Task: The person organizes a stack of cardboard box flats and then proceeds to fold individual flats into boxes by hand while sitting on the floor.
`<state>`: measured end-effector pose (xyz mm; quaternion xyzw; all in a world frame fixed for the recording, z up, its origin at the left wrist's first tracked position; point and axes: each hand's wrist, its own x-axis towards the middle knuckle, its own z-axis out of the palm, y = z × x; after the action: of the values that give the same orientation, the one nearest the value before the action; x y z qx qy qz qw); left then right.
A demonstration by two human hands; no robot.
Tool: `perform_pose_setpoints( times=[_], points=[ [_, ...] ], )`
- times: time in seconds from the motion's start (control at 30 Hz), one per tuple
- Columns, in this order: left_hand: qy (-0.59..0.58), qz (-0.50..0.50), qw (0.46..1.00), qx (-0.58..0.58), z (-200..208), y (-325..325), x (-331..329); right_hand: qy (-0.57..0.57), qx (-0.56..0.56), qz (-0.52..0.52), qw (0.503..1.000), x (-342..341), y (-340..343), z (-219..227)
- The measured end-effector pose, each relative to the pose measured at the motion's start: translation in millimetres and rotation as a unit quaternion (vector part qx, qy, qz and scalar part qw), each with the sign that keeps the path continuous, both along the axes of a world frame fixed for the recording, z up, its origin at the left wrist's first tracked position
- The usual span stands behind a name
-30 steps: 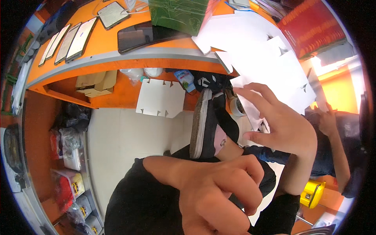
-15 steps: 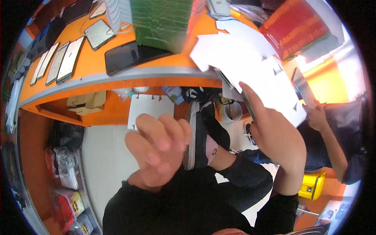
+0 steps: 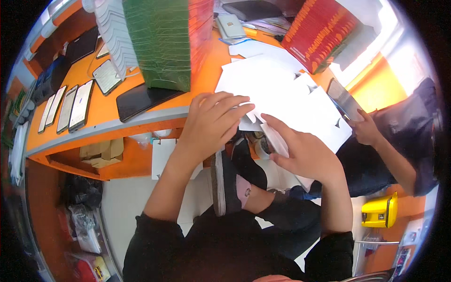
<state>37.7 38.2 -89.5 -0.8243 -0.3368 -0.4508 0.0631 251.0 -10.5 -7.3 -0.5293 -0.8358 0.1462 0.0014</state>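
We see our left hand [image 3: 211,124] and right hand [image 3: 303,152] meeting at the near edge of the orange counter [image 3: 101,117], both on a white die-cut card sheet [image 3: 282,94]. The sheet is flat, matte white, with notched tabs and small slits along its edges; it lies in a loose overlapping pile, and we cannot count the sheets. Left fingers [image 3: 235,105] are curled down, pressing on the sheet's near corner. Right fingers [image 3: 277,124] are half closed, pinching a folded flap of it.

Count: one green stack of flat cartons [image 3: 162,42], one red stack [image 3: 322,30], one dark tablet [image 3: 141,98], three phones in a row [image 3: 66,108]. Another person's hand [image 3: 366,129] rests at the sheet's far right.
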Motion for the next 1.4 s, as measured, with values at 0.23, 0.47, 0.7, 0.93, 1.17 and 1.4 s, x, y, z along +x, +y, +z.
perform_pose_setpoints(
  times=[0.23,0.47,0.7,0.93,1.17,1.4],
  points=[
    [-0.113,0.072,0.991,0.012,9.6,19.3,27.3,0.227,-0.079,0.023,0.97,37.9,28.8,-35.8],
    [-0.572,-0.19,0.779,-0.171,-80.0,-71.2,83.2,0.29,-0.069,-0.055,0.953,35.7,53.1,-30.0],
    [-0.256,-0.521,0.468,-0.666,-101.6,-118.1,130.3,0.276,0.086,-0.092,0.953,42.7,42.4,11.8],
    [-0.511,-0.512,0.367,-0.584,-45.9,-93.4,132.5,0.51,0.347,-0.172,0.768,71.9,-21.2,45.1],
    [-0.402,-0.578,0.304,-0.641,-4.7,-153.2,112.9,0.606,0.506,-0.213,0.576,148.3,-107.8,47.1],
    [-0.565,-0.606,0.521,-0.203,63.0,-194.2,95.4,0.576,0.508,-0.314,0.558,160.8,-156.0,15.9]
  ],
)
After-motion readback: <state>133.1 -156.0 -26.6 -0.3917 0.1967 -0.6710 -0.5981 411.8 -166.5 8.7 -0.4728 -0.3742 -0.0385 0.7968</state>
